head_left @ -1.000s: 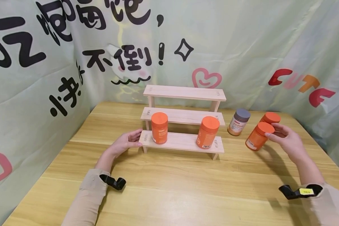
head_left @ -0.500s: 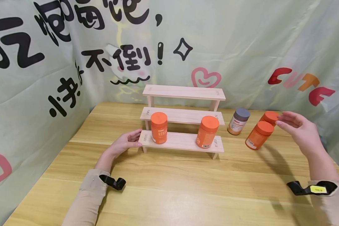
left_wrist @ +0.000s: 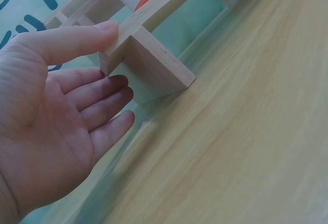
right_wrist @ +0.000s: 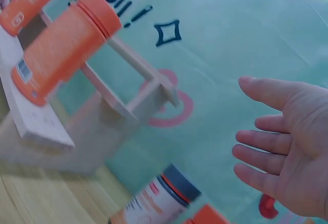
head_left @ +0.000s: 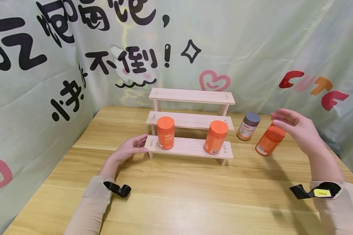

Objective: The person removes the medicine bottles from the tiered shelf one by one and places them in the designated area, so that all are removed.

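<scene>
- Since half a second ago: right hand (head_left: 295, 127) has swung leftward, from beside the rear orange jar (head_left: 272, 124) to over it, so only a sliver of that jar shows. Left hand (head_left: 132, 148), rack and jars show no clear shift.
- Right hand: fingers extended, thumb well apart from them, nothing held; right wrist view shows a bare palm. Contact with the rear jar's lid: cannot tell.
- Left hand: holds the left end of the wooden rack's (head_left: 191, 149) lowest step, thumb on top, index finger at the underside corner; other fingers loosely bent below.
- Rear orange jar: on the table (head_left: 179, 202), right of the rack, just behind the front orange jar (head_left: 270, 141) as the person looks. What shows agrees with an upright stance, long axis vertical; mostly hidden, so not certain.
- Key relation: the rear jar lies under the right hand's fingertips, toward the rack from the palm. Right hand is by far the nearer; left hand is well apart, beyond the rack.
- Neighbours: front jar upright, close on the near side; grey-lidded jar (head_left: 248, 127) upright, to the left, nearer the rack.
- Judgement: with the front jar so close, room for fingers looks better from above or from the right than from the near side.
</scene>
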Available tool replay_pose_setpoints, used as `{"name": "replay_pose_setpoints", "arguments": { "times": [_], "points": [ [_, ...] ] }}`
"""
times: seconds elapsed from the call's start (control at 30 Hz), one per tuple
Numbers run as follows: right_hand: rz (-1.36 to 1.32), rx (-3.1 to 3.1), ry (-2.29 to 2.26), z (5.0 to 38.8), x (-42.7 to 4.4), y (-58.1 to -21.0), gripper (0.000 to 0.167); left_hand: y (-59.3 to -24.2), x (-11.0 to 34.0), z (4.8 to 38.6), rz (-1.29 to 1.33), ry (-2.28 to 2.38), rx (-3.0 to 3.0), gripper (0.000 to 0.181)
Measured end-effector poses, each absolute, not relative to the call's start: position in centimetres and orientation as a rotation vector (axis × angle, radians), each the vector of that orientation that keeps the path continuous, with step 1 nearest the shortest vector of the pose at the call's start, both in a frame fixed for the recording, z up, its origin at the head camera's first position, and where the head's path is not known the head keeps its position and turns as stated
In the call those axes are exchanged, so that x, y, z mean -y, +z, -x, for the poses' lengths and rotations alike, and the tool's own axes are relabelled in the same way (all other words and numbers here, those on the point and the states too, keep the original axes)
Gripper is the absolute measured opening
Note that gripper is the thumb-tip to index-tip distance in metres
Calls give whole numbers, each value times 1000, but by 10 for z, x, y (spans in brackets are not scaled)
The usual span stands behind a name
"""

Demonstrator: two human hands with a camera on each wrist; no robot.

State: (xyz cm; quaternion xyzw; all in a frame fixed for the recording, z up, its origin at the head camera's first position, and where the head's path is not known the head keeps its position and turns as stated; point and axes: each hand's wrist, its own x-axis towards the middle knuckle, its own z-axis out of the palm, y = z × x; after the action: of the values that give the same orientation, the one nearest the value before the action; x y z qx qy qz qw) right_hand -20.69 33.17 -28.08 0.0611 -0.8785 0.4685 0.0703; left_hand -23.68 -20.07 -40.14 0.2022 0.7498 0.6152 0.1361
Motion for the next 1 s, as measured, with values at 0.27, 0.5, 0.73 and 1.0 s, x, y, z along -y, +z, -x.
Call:
{"name": "replay_pose_setpoints", "arguments": {
  "times": [0.27,0.5,0.73,1.0],
  "points": [
    [-309,2693,1430,211,-298,-280,59,-401,200,237,-606,1788,-2160,76],
    [-499,2658,1486,212,-271,-287,55,-401,200,238,-608,1794,-2140,77],
    [-605,2592,1607,212,-250,-298,52,-400,201,237,-618,1786,-2157,78],
    [-640,2614,1697,214,-231,-307,56,-399,200,235,-609,1796,-2151,75]
  ]
}}
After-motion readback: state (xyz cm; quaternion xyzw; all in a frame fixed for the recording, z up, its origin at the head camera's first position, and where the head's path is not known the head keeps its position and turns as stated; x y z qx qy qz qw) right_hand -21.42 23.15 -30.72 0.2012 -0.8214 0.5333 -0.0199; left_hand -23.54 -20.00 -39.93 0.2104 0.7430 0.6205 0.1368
